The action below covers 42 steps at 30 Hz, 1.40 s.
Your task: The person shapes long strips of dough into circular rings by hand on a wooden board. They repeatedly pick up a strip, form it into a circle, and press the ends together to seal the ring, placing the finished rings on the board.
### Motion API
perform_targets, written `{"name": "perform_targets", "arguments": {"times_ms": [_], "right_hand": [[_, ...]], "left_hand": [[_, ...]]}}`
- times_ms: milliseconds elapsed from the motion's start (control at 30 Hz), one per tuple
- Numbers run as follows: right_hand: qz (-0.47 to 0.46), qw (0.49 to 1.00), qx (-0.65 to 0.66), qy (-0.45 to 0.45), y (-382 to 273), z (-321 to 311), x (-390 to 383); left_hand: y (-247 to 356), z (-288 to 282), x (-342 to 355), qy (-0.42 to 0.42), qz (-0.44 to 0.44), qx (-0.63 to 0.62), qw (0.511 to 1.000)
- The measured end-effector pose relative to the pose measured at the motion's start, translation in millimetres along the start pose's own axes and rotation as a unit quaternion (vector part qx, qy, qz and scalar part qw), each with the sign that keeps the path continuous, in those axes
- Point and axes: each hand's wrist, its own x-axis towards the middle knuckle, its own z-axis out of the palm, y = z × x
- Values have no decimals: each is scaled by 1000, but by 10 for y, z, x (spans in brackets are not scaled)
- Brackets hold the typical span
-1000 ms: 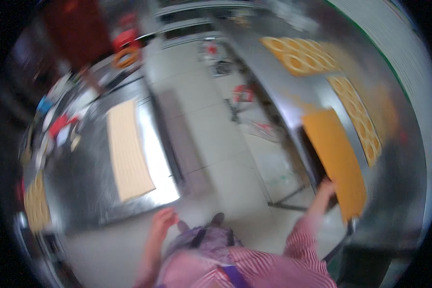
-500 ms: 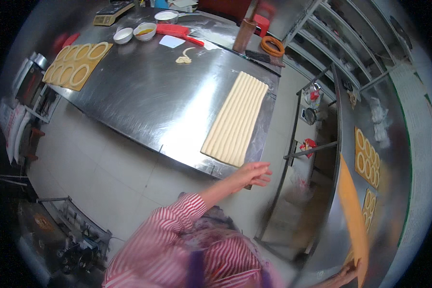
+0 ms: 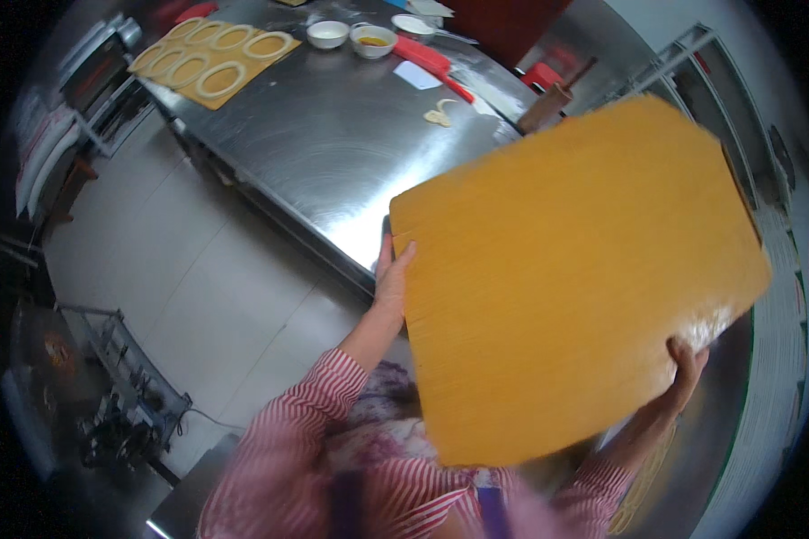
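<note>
A large yellow-orange board [image 3: 566, 305] is held up in front of me, tilted over the right part of the steel table. My left hand [image 3: 392, 286] grips its left edge, thumb on the front face. At its lower right edge my right hand [image 3: 686, 370] is closed on it, thumb also in front. The ridged slab of dough strips, seen on the table earlier, is hidden behind the board. Left of the board, a small curled scrap of dough [image 3: 439, 114] lies on the steel table [image 3: 306, 135].
A tan board [image 3: 220, 78] bearing several dough rings lies at the table's far left. Toward the back stand a white bowl [image 3: 328, 36], a bowl of yellow liquid [image 3: 374, 42], a red-handled tool [image 3: 422, 56] and a white scraper [image 3: 417, 75]. A wooden rolling pin [image 3: 545, 108] shows above the held board.
The board has swung from the right-hand counter across in front of me, its broad face now showing. My left hand, free before, has taken hold of its left edge. The view has shifted too.
</note>
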Motion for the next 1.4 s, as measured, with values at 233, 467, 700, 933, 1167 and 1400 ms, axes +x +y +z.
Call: {"name": "perform_targets", "arguments": {"times_ms": [233, 467, 700, 933, 1167, 1400], "right_hand": [[-53, 958, 71, -274, -504, 2063, 1378], [9, 880, 98, -465, -359, 3813, 1928], [177, 742, 70, -643, 740, 5080, 1746], [446, 572, 386, -570, 1865, 5066, 1899], [443, 717, 392, -369, 2937, 4352, 1640], [453, 782, 396, -160, 3019, 4014, 1393]], "left_hand": [[1056, -1513, 379, 67, 115, -187, 973], [1698, -3171, -536, 79, 118, -7, 990], [1419, -3105, -1844, 83, 149, 79, 982], [871, -2391, -1952, 193, 197, 44, 960], [761, -2125, -1096, 232, 234, 89, 940], [52, -1725, -248, 297, 254, 34, 920]]}}
